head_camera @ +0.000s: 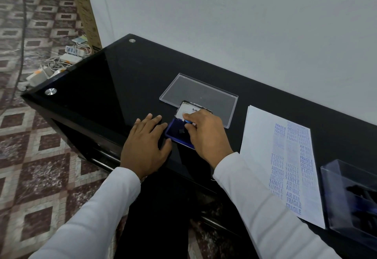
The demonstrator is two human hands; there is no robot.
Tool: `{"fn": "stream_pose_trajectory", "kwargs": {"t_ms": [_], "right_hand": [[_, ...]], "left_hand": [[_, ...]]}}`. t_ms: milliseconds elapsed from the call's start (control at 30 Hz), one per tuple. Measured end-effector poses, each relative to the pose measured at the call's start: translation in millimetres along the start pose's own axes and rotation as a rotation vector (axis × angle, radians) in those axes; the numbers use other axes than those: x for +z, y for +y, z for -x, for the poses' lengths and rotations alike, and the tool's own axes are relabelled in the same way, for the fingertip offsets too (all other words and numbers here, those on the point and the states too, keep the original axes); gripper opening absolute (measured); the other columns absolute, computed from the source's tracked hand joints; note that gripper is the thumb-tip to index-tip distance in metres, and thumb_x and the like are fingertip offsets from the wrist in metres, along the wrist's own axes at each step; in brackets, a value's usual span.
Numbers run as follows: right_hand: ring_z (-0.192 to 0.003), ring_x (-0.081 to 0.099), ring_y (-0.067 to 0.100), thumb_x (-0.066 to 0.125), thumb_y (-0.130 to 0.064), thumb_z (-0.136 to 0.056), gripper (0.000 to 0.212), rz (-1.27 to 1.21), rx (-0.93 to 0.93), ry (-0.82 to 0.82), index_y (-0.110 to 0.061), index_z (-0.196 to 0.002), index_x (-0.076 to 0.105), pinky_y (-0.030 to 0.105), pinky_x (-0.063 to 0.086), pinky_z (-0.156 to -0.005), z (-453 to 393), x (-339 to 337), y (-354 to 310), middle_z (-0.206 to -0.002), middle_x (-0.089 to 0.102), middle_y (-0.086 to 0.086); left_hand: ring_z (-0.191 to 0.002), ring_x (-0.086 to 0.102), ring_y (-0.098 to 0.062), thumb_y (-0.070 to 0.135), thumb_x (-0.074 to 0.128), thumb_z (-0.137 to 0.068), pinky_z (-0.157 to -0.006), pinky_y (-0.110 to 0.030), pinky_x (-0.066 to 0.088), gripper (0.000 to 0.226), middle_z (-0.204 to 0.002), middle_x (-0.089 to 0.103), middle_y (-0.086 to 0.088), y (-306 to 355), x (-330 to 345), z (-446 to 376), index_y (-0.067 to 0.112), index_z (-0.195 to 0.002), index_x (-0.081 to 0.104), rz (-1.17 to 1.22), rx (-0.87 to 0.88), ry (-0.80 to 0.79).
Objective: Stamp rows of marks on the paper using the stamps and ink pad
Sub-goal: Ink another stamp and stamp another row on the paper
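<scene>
- The right hand (pixel 206 134) pinches a small stamp (pixel 188 121) with a blue handle and holds it down on the ink pad (pixel 173 134); the fingers are curled around the stamp.
- The left hand (pixel 145 146) lies flat on the black glass table (pixel 98 87), fingers straight and a little spread, just left of the ink pad; its fingertips touch the left edge of the pad.
- The ink pad is a blue case, open, with its lid (pixel 188 109) standing up at the far side; the lid shows a white label with partly hidden print.
- A clear plastic lid (pixel 195 93) lies flat on the table just behind the ink pad.
- The paper (pixel 259 146) lies right of the ink pad, near the right hand but apart from it. It carries columns of blue marks reading FRAGILE, SAMPLE, AIR MAIL and AMENDED, some upside down.
- A clear plastic box (pixel 350 195) stands at the right edge, touching the paper's near right corner; dark things are inside, too blurred to name.
- Both arms wear white sleeves (pixel 261 207).
- On the patterned floor at the far left lie white power strips and cables (pixel 67 58).
</scene>
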State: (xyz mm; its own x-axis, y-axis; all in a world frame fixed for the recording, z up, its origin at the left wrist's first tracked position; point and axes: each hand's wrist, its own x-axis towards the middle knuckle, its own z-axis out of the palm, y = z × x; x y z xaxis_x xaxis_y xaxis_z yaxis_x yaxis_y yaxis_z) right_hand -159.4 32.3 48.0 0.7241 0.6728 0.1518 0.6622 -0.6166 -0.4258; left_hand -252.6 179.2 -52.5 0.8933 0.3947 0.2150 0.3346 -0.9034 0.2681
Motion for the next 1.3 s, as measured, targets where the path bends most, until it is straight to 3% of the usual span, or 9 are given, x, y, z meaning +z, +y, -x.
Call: {"fn": "stream_pose_trajectory", "kwargs": {"t_ms": [133, 267, 467, 700, 933, 1133, 1300], "right_hand": [[-0.105, 0.062, 0.026, 0.056, -0.01, -0.098, 0.023, 0.016, -0.001, -0.028, -0.007, -0.115, 0.071, 0.03, 0.045, -0.09, -0.9, -0.3, 0.5, -0.116, 0.066, 0.012], [-0.099, 0.064, 0.025, 0.063, -0.01, -0.093, 0.019, -0.062, 0.022, 0.045, -0.01, -0.108, 0.074, 0.035, 0.053, -0.091, 2.9, 2.9, 1.2, -0.109, 0.068, 0.01], [-0.089, 0.062, 0.02, 0.066, -0.012, -0.086, 0.013, -0.084, 0.052, 0.022, -0.01, -0.097, 0.072, 0.037, 0.056, -0.083, 3.3, 1.3, 0.7, -0.1, 0.066, 0.005], [-0.11, 0.061, 0.022, 0.059, -0.016, -0.097, 0.028, -0.05, 0.038, -0.025, -0.014, -0.123, 0.069, 0.03, 0.048, -0.099, 1.4, -0.1, 1.4, -0.121, 0.065, 0.007], [-0.111, 0.061, 0.021, 0.054, -0.017, -0.101, 0.026, 0.002, 0.022, -0.027, -0.012, -0.122, 0.068, 0.026, 0.044, -0.095, -1.2, 1.8, 3.4, -0.123, 0.065, 0.008], [-0.097, 0.065, 0.02, 0.065, -0.011, -0.091, 0.025, -0.102, 0.012, 0.075, -0.014, -0.115, 0.073, 0.034, 0.054, -0.09, 1.8, 7.8, 6.7, -0.109, 0.069, 0.005], [-0.087, 0.061, 0.016, 0.066, -0.012, -0.088, 0.017, -0.117, 0.03, 0.049, -0.012, -0.104, 0.072, 0.033, 0.056, -0.083, 1.6, 5.9, 5.8, -0.101, 0.066, 0.004]], "left_hand": [[-0.149, 0.028, -0.023, 0.057, 0.033, -0.091, -0.122, -0.041, 0.006, 0.063, -0.156, 0.043, -0.001, -0.1, 1.6, -0.9, 0.025, -0.142, 0.052, -0.001, -0.006, -0.006], [-0.15, 0.028, -0.023, 0.057, 0.034, -0.091, -0.122, -0.041, 0.006, 0.063, -0.156, 0.043, -0.001, -0.2, 2.6, -0.8, 0.026, -0.142, 0.052, -0.006, -0.009, -0.009], [-0.15, 0.027, -0.023, 0.057, 0.035, -0.09, -0.123, -0.043, 0.007, 0.063, -0.157, 0.042, -0.001, 0.0, 1.3, -1.5, 0.026, -0.143, 0.052, 0.006, -0.011, -0.013], [-0.15, 0.028, -0.023, 0.057, 0.036, -0.091, -0.123, -0.044, 0.009, 0.062, -0.156, 0.042, -0.001, -0.1, 3.4, -1.8, 0.026, -0.143, 0.051, -0.001, -0.015, -0.012], [-0.149, 0.029, -0.023, 0.058, 0.034, -0.092, -0.122, -0.042, 0.007, 0.062, -0.155, 0.044, -0.001, -1.2, 4.5, -1.1, 0.026, -0.142, 0.053, 0.006, -0.007, 0.004], [-0.149, 0.029, -0.023, 0.056, 0.036, -0.092, -0.123, -0.043, 0.01, 0.061, -0.155, 0.044, -0.002, -0.9, 3.4, -0.2, 0.025, -0.141, 0.053, 0.011, -0.003, 0.009], [-0.149, 0.029, -0.024, 0.056, 0.037, -0.091, -0.123, -0.044, 0.01, 0.062, -0.156, 0.043, -0.002, 0.1, 1.4, -1.0, 0.024, -0.142, 0.053, 0.019, -0.005, 0.001]]}}
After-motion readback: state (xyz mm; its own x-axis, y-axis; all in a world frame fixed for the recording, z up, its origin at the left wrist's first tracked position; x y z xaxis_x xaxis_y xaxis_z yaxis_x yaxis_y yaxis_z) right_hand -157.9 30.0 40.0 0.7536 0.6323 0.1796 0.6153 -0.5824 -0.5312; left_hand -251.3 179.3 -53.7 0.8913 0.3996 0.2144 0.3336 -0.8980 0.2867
